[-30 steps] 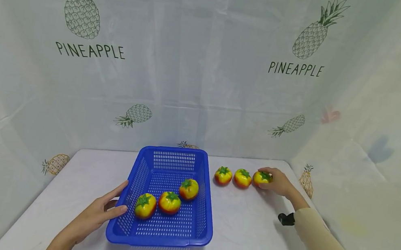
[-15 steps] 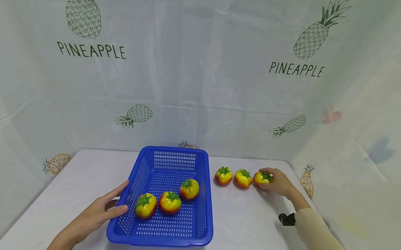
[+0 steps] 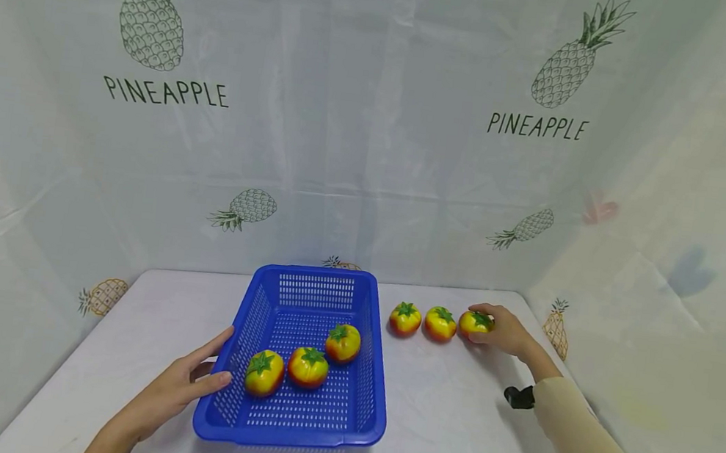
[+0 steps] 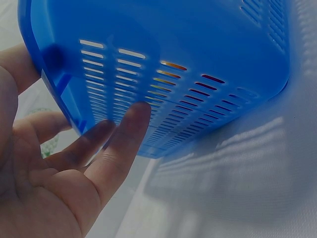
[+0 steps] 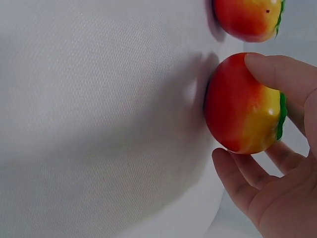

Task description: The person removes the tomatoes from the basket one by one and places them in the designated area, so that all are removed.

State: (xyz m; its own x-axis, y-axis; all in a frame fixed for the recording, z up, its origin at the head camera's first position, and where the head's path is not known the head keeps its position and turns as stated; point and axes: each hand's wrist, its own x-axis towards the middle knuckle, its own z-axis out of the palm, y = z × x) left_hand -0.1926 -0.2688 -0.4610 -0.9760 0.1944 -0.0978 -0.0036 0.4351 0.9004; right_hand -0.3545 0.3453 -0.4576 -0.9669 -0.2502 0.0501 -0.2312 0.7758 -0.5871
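A blue plastic basket (image 3: 294, 437) with slotted walls stands on the table. My left hand (image 3: 176, 388) holds its left side, thumb over the rim and fingers against the outer wall (image 4: 193, 111). Three yellow-red persimmons with green leafy tops lie inside, one persimmon (image 3: 307, 367) between the others. To the right of the basket, three more stand in a row at the back. My right hand (image 3: 503, 331) grips the rightmost persimmon (image 5: 242, 106), thumb on one side and fingers on the other; it sits on the table surface. The left persimmon (image 3: 405, 319) and middle persimmon (image 3: 440, 325) stand untouched.
A white cloth covers the table (image 3: 442, 419). Behind it hangs a pale curtain (image 3: 358, 145) printed with pineapples, which also runs along both sides. A black wrist strap piece (image 3: 520, 397) shows at my right sleeve.
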